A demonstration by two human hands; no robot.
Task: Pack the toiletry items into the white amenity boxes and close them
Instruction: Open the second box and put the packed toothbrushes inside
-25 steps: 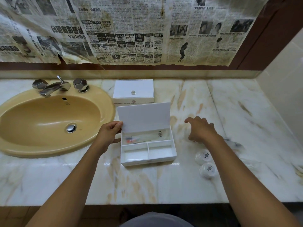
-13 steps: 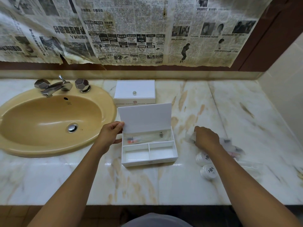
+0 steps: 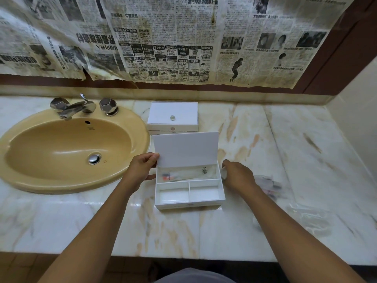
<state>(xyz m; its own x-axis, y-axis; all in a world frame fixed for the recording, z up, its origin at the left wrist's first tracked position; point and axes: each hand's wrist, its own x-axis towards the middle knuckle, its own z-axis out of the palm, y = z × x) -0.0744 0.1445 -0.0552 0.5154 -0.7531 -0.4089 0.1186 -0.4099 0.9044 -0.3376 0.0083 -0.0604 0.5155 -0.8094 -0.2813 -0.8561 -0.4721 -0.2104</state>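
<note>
Right hand has come in from the packets at right of frame to the open box's right wall, carrying something pale and small at the fingertips; too blurred to name, and whether it is pinched I cannot tell for sure, though the fingers look curled round it. Two small round pots seen beside the forearm a moment ago are now hidden or blurred out.

Desk spans the frame, sink at left. Closed box sits upper centre, lid down, looks finished, but its contents can't be seen. Open box is centre frame, just in front of it, lid tilted up. Left hand grips the lid's left edge and keeps it propped, thumb in front, fingers behind.

Progress, judged: about midway. Back long compartment holds one clear packet with an orange-red bit at its left end. Both front compartments are bare. Loose clear packets lie on the desk right of the right hand, more blurred wrapping lower right.

Left to do: fill the two front compartments, drop in the carried item, lower the lid.
</note>
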